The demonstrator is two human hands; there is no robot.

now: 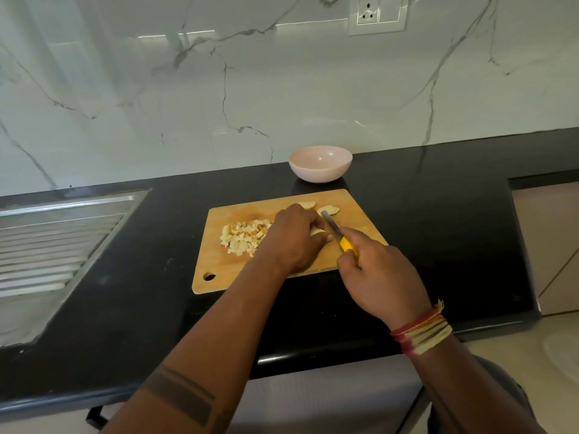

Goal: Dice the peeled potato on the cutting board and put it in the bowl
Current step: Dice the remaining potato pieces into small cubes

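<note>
Left hand (293, 238) pinning potato piece (316, 231), knife (336, 234) alongside, board's far-right edge

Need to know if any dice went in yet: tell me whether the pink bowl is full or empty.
Empty. The pink bowl shows only its bare inside; the diced potato lies piled on the cutting board.

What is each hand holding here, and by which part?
The right hand grips the knife by its yellow handle. The left hand holds a potato piece down from on top.
</note>
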